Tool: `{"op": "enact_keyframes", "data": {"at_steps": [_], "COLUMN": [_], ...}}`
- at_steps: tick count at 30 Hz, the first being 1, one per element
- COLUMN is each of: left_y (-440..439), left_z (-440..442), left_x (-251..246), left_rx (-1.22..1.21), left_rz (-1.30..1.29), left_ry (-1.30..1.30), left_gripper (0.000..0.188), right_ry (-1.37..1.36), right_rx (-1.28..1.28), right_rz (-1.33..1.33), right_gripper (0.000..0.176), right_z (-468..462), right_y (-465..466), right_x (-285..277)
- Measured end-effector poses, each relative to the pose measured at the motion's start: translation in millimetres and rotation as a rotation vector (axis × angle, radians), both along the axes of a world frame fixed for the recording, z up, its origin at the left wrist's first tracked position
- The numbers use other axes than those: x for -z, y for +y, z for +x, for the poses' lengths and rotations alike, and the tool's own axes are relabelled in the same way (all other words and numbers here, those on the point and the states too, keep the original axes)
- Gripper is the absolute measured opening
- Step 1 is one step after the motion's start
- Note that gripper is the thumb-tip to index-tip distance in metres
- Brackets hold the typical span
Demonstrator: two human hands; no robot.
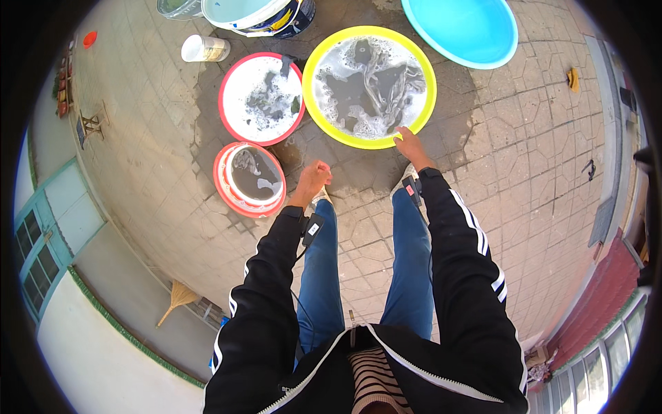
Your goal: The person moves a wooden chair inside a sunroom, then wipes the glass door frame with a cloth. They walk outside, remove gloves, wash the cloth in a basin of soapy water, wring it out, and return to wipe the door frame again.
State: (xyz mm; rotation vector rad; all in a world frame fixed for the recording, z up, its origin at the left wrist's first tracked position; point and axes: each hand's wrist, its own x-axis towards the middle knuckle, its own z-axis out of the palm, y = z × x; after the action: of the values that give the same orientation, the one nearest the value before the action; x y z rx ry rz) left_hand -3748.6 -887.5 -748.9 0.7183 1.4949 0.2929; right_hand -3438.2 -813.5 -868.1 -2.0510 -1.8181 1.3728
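My right hand (411, 145) is at the near rim of a large yellow plastic basin (316, 116), its fingers over the edge. Grey soapy water fills this basin, with soaked greyish cloth (385, 98) and foam in it. My left hand (312, 179) hangs above my left shoe, fingers curled in, and I see nothing in it. Close to its left stands a red-rimmed basin (223, 189) of murky water with some pale cloth (247, 161). Behind that, a pink-rimmed basin (224, 116) holds thick white suds and dark cloth (287, 64) partly over its rim.
A blue basin (465, 44) is at the far right, a white paint bucket (253, 18) at the far left. Near the bucket lies a whitish plastic tub (206, 48). Wet paving (455, 111) surrounds the basins. A straw broom (178, 300) leans by the left wall.
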Motion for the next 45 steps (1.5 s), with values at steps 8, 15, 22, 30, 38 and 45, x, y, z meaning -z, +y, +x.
{"op": "enact_keyframes", "data": {"at_steps": [8, 15, 22, 30, 38, 45], "left_y": [-6.9, 54.0, 120.2, 167.5, 155.2, 173.8], "left_z": [-12.4, -2.9, 61.9, 87.5, 99.5, 83.6], "left_x": [91.3, 116.0, 133.6, 103.4, 48.7, 69.6], "left_rx": [-0.178, -0.078, 0.263, -0.399, -0.558, -0.908], "left_rz": [-0.052, 0.000, 0.530, 0.273, 0.060, -0.171], "left_ry": [-0.054, 0.020, 0.270, -0.289, -0.573, -0.669], "left_gripper": [0.019, 0.019, 0.081, 0.047, 0.036, 0.034], "right_ry": [-0.162, -0.264, 0.763, 1.284, 1.343, 0.654], "right_rx": [-0.248, 0.317, 0.433, 0.894, 1.077, 0.273], "right_rz": [0.002, -0.068, -0.131, -0.012, -0.605, 0.590], "right_gripper": [0.058, 0.034, 0.029, 0.035, 0.054, 0.042], "right_z": [-87.1, -58.9, -65.7, -15.5, -59.2, -114.8], "right_y": [31.5, 71.8, 83.3, 83.8, 119.1, 91.6], "right_x": [140.6, 139.4, 1.2, -67.6, -0.6, -69.7]}}
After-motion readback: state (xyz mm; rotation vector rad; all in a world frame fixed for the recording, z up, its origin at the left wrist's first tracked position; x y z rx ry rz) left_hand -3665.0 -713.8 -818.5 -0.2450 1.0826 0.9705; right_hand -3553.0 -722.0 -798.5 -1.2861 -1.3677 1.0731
